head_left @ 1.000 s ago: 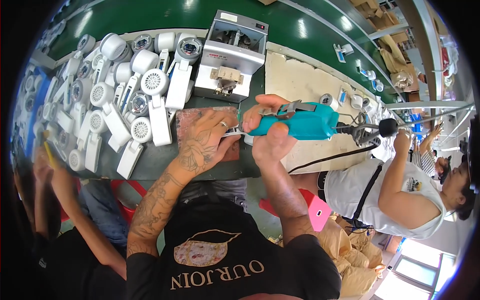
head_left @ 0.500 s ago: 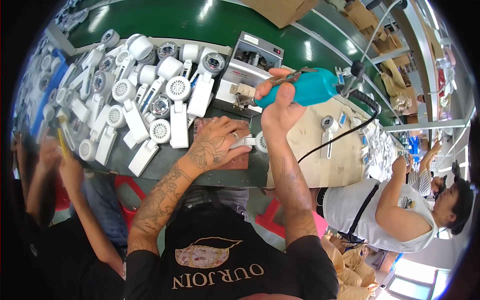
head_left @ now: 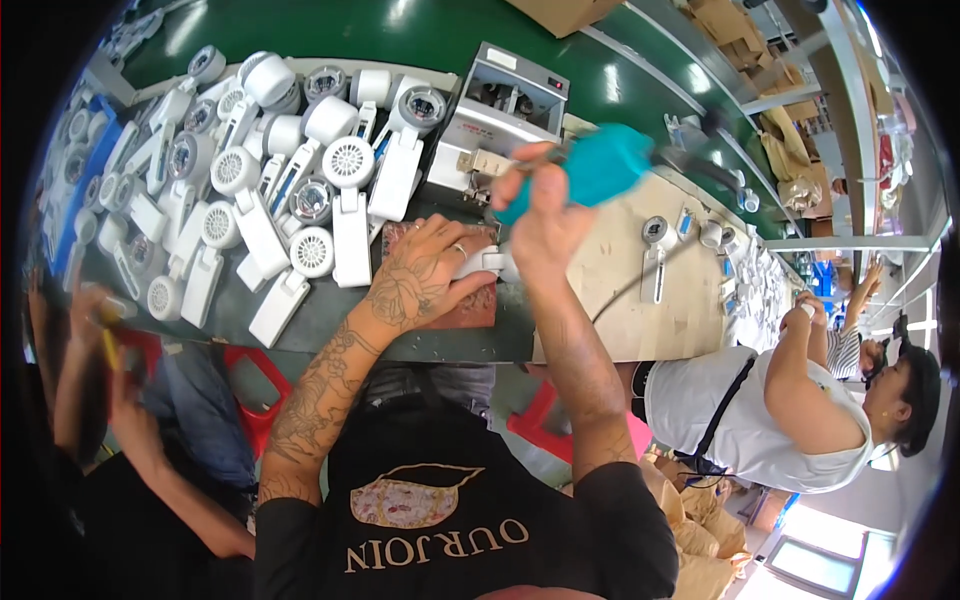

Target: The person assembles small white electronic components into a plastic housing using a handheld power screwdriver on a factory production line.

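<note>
My right hand (head_left: 540, 205) grips a teal power screwdriver (head_left: 600, 168), raised and tilted above the bench, its black cable trailing off to the right. My left hand (head_left: 420, 280) rests on a reddish-brown work mat (head_left: 480, 305) and holds a white plastic part (head_left: 492, 262) by its end. The screwdriver's tip is blurred, just above the white part.
A heap of white hair-dryer housings (head_left: 300, 180) covers the bench to the left. A grey metal machine (head_left: 505, 115) stands behind the mat. A tan board (head_left: 620, 290) with small parts lies to the right. People work on both sides, one in white (head_left: 770, 420) at right.
My right hand has lifted the teal screwdriver up and swung it from level to tilted. My left hand stays on the mat holding the white part.
</note>
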